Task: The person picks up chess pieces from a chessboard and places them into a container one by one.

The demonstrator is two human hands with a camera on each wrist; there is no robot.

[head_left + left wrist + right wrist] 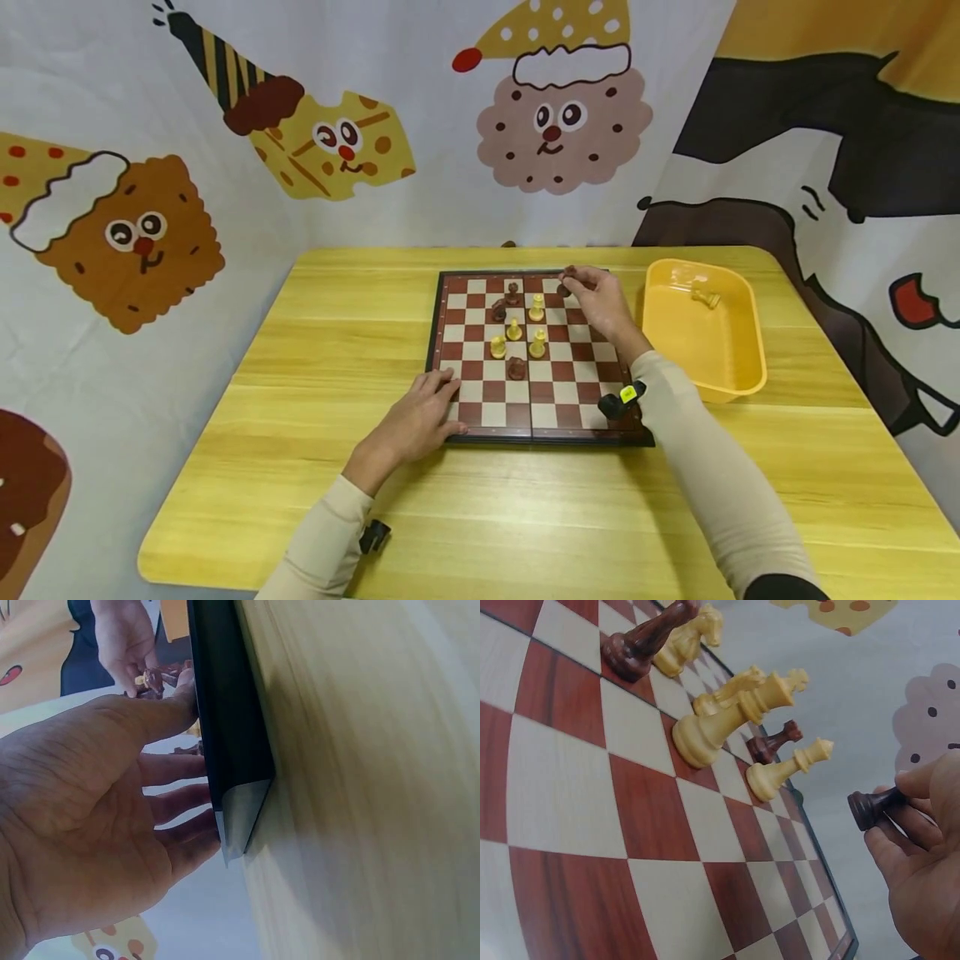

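Observation:
A folding chessboard (555, 414) with brown and cream squares lies on the table. Over its far right part, my right hand (600, 304) pinches a dark brown chess piece (874, 806) between thumb and fingers; the base shows and the top is hidden by the fingers. My left hand (420, 417) rests at the near left corner, its thumb and loosely extended fingers touching the board's edge (232, 727). Pale yellow pieces stand mid-board, among them a king (731, 724) and a knight (686, 641). Brown pieces (516, 368) stand around them.
To the right of the board is a yellow plastic tray (705, 385) with a pale yellow chess piece (705, 296) lying in it. The wooden table (330, 333) ends at a curtain (435, 208) printed with cartoon figures.

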